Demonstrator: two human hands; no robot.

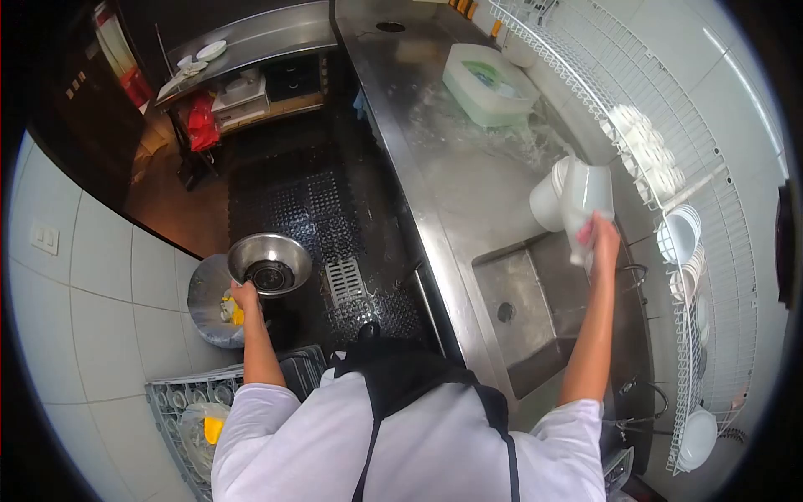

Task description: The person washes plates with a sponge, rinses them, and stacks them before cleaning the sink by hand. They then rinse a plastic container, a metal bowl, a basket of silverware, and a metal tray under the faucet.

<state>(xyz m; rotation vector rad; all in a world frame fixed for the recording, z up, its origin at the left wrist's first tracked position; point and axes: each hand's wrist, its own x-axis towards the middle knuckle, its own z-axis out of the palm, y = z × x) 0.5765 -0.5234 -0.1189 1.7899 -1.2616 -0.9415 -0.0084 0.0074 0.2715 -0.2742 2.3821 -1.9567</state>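
Note:
My left hand (245, 294) grips the rim of a stainless steel bowl (294, 240), tilted so its inside faces me, with dark rings at its bottom. The bowl overlaps a bin lined with a clear bag (206, 303), which has yellow and white scraps in it. My right hand (602, 234) is closed on a white jug-like container (590, 188) above the steel counter, with a small pink patch by the fingers. Close beside it stands a white bucket (546, 205). Water spreads over the counter towards a pale green tub (493, 88) with greenish content.
The sink basin (523, 293) lies below my right forearm. White wire racks (652, 84) on the right wall hold stacked cups (642, 146) and bowls (679, 234). A dish rack of glasses (180, 397) is at lower left. The dark floor mat (293, 197) looks wet around a drain grate (344, 280).

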